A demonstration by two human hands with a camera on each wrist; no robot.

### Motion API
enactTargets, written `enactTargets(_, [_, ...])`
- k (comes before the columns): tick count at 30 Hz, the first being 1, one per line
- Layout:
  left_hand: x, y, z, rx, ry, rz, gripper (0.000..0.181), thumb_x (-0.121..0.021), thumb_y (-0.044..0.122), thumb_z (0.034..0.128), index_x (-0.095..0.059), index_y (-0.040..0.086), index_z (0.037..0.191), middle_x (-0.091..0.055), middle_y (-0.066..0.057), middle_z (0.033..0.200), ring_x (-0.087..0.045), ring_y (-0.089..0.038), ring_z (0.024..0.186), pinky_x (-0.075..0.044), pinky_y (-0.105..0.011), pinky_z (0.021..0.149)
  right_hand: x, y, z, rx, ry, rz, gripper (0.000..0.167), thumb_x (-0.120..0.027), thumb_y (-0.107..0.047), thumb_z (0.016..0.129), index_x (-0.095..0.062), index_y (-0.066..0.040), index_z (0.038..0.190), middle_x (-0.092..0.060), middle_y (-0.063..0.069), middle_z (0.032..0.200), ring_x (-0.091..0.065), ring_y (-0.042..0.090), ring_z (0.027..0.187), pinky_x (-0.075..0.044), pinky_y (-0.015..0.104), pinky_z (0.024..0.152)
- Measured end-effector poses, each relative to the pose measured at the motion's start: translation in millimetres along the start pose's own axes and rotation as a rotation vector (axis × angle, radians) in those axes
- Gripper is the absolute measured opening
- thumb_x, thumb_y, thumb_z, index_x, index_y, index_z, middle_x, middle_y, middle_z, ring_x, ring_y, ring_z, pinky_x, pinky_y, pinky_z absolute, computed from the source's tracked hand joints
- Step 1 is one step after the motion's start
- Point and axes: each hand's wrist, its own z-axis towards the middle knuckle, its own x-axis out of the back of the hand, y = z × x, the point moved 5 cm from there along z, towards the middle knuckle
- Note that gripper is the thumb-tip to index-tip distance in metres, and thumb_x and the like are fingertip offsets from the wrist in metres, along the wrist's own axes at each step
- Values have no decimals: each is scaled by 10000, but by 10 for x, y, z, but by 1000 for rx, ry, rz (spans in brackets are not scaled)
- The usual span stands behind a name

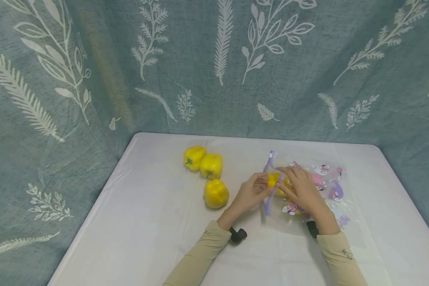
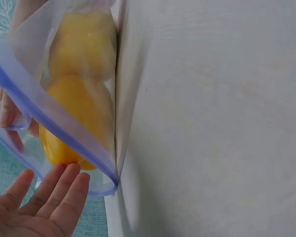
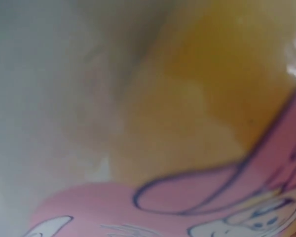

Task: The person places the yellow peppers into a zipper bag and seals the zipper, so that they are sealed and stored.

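A clear zip bag [image 1: 334,206] with a purple zip rim and cartoon prints lies on the table, its mouth facing left. Just inside the mouth is a yellow bell pepper [image 2: 71,123], and a second yellow pepper [image 2: 84,44] shows deeper in. My left hand [image 2: 49,202] has its fingers nearly straight, fingertips touching the front pepper's near end. Over the bag, my right hand [image 1: 302,188] holds the mouth by its rim between thumb and fingers. Only the bag's pink print [image 3: 187,192] and blurred yellow through the plastic fill the right wrist view.
Left of the bag, three loose yellow peppers stand on the white table [image 1: 146,206]: a near one [image 1: 216,193], a middle one [image 1: 211,166] and a far one [image 1: 194,157]. A patterned teal curtain [image 1: 200,99] hangs behind and beside the table.
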Motion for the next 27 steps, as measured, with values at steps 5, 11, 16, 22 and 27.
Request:
enactTargets(5, [-31,13,-9,2,-45,-22,497,-606,259,898,-422,83,1325,-577,-163,1219,-582,-270,1110,-486,-309,940,3,-14,6,3,2,-8,506,-626,-349,873,-481,-152,1315,-543,79,1204,-472,298,1154,-353,540,997])
enactTargets(11, [-85,81,-43,-30,-114,-7,537,-617,206,894,-371,80,1355,-551,-174,1264,-561,-265,1149,-468,-311,962,10,-30,6,4,-8,-11,508,-610,-355,883,-466,-157,1328,-529,84,1210,-480,288,1127,-419,516,915])
enactTargets(16, [-112,151,-80,-16,-133,-16,552,-614,206,896,-352,102,1371,-539,-168,1287,-537,-259,1181,-454,-330,981,5,-23,-5,11,-12,-21,513,-604,-359,887,-452,-178,1341,-520,67,1208,-478,270,1119,-431,491,906])
enactTargets(22, [-196,70,-57,-11,-145,-18,574,-625,243,889,-339,171,1381,-534,-138,1299,-534,-230,1184,-442,-279,984,4,-32,3,34,5,-29,514,-617,-351,878,-466,-156,1329,-526,77,1187,-487,281,1092,-442,498,877])
enactTargets(27, [-220,101,-67,14,-154,-43,594,-633,243,881,-329,183,1387,-525,-130,1312,-528,-232,1190,-433,-252,988,-3,-34,12,41,20,-36,515,-632,-343,865,-480,-150,1317,-535,85,1181,-495,294,1081,-453,492,857])
